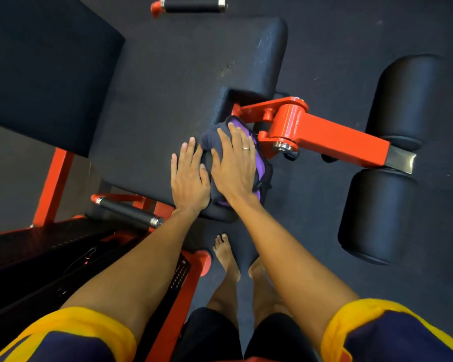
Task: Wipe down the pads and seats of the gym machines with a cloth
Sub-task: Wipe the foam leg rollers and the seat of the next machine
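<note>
A black padded seat point(173, 100) of an orange-framed gym machine fills the upper middle of the head view. A bunched dark navy and purple cloth point(259, 168) lies on the seat's near right corner. My right hand point(236, 163) presses flat on the cloth with straight fingers, a ring on one finger. My left hand point(190, 176) lies flat on the seat just left of the cloth, its fingers straight and touching the cloth's edge. The black backrest pad point(42, 69) stands at the upper left.
An orange lever arm point(324, 137) runs right from the seat to two black roller pads point(403, 100) point(377, 215). Black grip handles sit at the top point(194, 6) and at the lower left point(128, 211). Bare feet point(228, 257) stand on the dark rubber floor.
</note>
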